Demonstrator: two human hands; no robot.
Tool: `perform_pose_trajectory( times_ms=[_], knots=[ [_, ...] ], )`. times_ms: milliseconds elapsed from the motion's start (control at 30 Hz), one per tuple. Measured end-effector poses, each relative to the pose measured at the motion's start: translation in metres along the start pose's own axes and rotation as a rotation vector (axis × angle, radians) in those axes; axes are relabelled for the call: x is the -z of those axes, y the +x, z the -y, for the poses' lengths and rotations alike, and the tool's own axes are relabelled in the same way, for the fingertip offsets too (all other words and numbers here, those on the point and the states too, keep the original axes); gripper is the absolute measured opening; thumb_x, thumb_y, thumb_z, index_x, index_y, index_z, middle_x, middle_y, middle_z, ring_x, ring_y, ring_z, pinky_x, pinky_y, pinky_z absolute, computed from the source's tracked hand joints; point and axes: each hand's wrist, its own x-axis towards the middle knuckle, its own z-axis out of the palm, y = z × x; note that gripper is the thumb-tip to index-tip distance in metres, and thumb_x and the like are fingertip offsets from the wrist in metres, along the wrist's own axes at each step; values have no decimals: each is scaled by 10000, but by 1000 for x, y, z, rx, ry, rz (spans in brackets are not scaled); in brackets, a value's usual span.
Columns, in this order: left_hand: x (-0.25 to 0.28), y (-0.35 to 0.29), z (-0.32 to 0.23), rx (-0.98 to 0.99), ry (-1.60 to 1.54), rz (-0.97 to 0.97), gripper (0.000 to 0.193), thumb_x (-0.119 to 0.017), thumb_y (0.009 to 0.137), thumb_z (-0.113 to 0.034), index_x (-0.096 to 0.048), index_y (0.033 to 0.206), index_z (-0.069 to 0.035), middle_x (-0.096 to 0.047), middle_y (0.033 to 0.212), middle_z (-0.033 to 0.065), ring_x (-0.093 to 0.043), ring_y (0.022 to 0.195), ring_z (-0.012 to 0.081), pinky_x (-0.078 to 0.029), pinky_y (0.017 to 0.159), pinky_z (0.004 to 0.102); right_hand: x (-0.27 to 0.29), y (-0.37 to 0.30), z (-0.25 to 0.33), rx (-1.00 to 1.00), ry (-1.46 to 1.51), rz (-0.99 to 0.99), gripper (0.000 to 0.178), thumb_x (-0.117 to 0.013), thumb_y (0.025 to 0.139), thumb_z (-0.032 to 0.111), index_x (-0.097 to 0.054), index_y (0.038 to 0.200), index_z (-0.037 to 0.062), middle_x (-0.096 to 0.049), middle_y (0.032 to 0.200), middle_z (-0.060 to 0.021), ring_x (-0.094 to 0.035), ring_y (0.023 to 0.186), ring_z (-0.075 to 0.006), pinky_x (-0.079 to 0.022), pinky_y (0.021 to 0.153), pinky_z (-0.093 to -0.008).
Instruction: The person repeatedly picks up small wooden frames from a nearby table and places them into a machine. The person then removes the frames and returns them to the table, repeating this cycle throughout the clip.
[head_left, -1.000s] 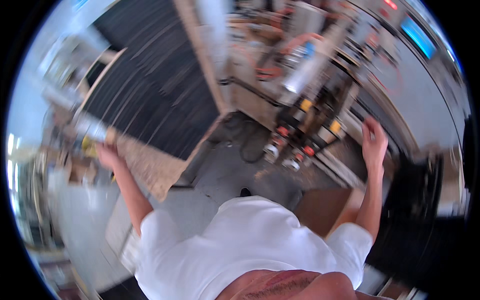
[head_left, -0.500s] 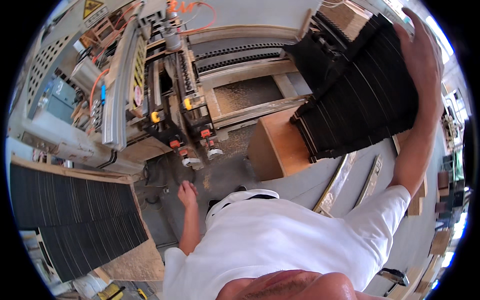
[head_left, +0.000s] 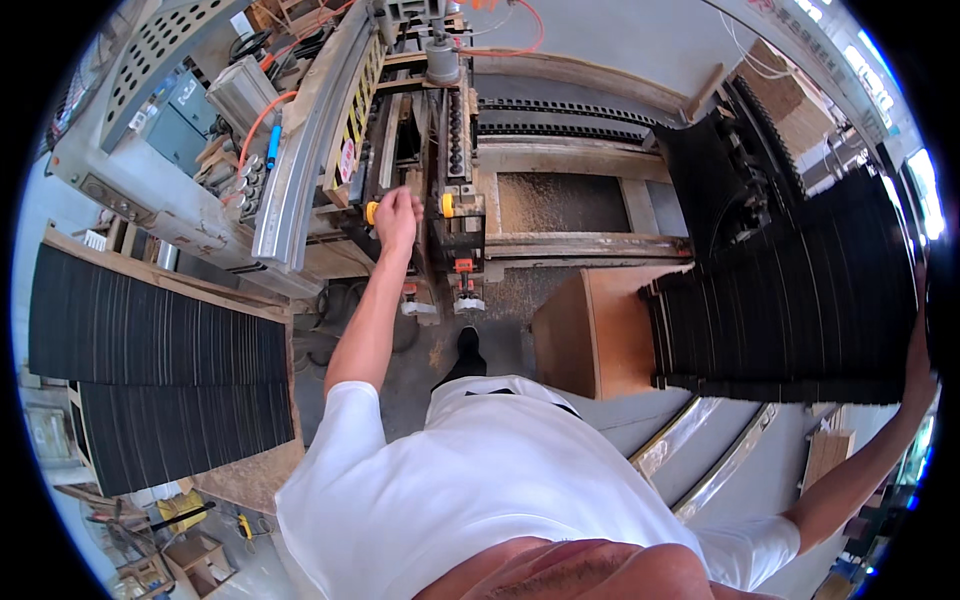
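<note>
My left hand [head_left: 398, 217] is raised over the front of the machine, fingers curled in. It is beside a yellow knob [head_left: 372, 213], and whether it touches the knob or holds anything small is hidden. A second yellow knob [head_left: 447, 205] sits just to its right. At the far right rim, my right hand [head_left: 921, 345] is against the outer side of a tall stack of thin black boards [head_left: 790, 300]. Its fingers are too dark and squeezed by the rim to make out. The stack rests on a brown wooden box [head_left: 615, 330].
More black boards [head_left: 160, 320] stand in two stacks at the left on a wooden pallet [head_left: 255, 480]. Toothed chains [head_left: 570, 110] and a wooden frame [head_left: 590, 247] run across the back. Wrapped strips [head_left: 675, 437] lie on the floor at the lower right. A metal rail [head_left: 310, 150] slopes by my left arm.
My left hand has risen from above the floor to the yellow knobs. My right hand has slid from the stack's far top corner down its right side. The view has swung left.
</note>
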Motion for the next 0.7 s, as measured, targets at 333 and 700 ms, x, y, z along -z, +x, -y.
perform_pose_trajectory(
  times_ms=[333,700],
  knots=[
    [-70,238,2,296,-229,-78,379,-569,932,-364,-572,1050,-3,-643,894,81,-629,717,169,-542,619,304,38,-9,255,337,282,-37,238,-634,829,-11,-640,1065,16,-640,1065,-133,-601,1026,-302,-481,860,-411],
    [-113,374,32,448,-502,-90,746,-553,852,-619,-424,1240,5,-525,1071,153,-544,992,310,-461,899,486,-45,12,351,281,550,200,250,-675,742,-20,-622,977,48,-637,968,-94,-582,866,-290,-460,762,-383]
  ],
)
